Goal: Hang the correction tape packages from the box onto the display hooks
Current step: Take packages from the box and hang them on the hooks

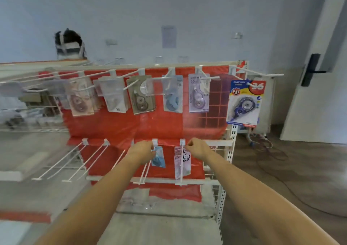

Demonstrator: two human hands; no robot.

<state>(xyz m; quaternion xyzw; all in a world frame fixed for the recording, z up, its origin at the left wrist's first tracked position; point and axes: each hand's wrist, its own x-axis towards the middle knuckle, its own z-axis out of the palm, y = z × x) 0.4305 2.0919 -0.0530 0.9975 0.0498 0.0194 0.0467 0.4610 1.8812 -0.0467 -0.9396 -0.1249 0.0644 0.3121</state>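
Forearms come first, reaching up from the near edge toward the lower row of white wire display hooks on the red-backed rack. Your left hand pinches the top of a blue-printed correction tape package, fingers curled at its hanging hole, right where the lower-row hook meets its white bracket. You seem to hold it by the top so the card hangs plumb and slides back along the wire; the picture is too blurred to say whether the hole is already on the hook.

Just right of it, your right hand is at the back end of the neighbouring hook, fingers curled at the top of a stack of pale pink panda-printed packages hanging there. Whether it pinches the cards or only touches the wire, you cannot tell from this view; likely it steadies them.

To the left on that row, several long hooks stand bare, so by my reading much of the job remains. The supply box is not in view.

Farther up, the upper row carries hung packages across its width: beige, grey and blue ones behind clear price tags, and at the far right a bright blue-and-red carded package alone on its hook.
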